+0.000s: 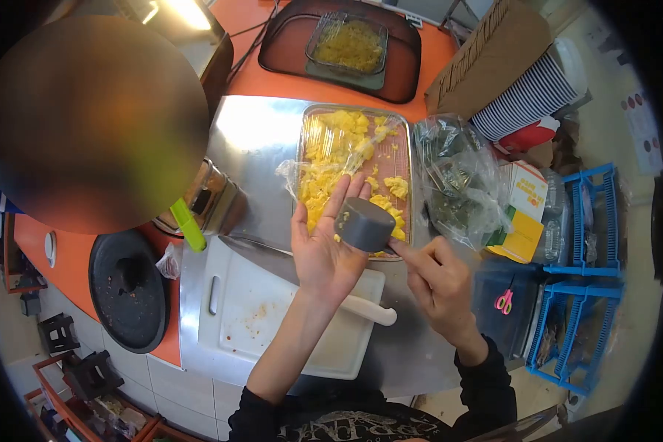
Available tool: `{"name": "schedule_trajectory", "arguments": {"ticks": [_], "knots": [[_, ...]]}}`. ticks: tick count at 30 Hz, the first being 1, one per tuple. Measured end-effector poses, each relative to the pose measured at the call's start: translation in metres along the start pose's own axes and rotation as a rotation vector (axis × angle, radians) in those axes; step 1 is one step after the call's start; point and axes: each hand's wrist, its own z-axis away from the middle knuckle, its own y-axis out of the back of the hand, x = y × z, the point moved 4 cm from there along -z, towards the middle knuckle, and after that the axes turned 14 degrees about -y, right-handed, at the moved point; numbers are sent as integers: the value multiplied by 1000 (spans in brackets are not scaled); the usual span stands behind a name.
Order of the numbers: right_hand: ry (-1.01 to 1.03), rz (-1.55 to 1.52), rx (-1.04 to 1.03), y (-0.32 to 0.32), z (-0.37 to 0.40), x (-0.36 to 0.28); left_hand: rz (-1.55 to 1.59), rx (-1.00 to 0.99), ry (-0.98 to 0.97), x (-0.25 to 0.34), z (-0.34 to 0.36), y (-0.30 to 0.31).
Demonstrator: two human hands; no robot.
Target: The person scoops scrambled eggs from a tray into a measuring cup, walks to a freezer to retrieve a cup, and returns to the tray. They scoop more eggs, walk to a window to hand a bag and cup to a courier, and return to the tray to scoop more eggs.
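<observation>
My right hand [440,287] grips the short handle of a grey measuring cup [368,225]. The cup is tipped over my left hand [330,254], its closed base facing me. My left hand lies palm up with its fingers stretched out, and small yellow bits show at the cup's rim beside the palm. Beyond both hands is a tray [409,158] of yellow crumbled food, which looks like scrambled egg [335,136]. Crumpled plastic film [291,177] lies partly over it. Under my left forearm are a white cutting board [232,324] and a knife with a white handle [368,309].
A clear plastic bag [457,177] of dark green contents sits right of the tray. Farther right are blue racks [589,221] and pink scissors [504,300]. A round black lid [129,295] lies left. At the back, a dark tray [287,48] bears a glass dish [350,44].
</observation>
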Motion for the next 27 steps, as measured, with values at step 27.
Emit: {"name": "schedule_trajectory", "arguments": {"ticks": [27], "knots": [[-625, -632, 292, -26, 105, 144, -455, -662, 145, 11, 272, -310]]}}
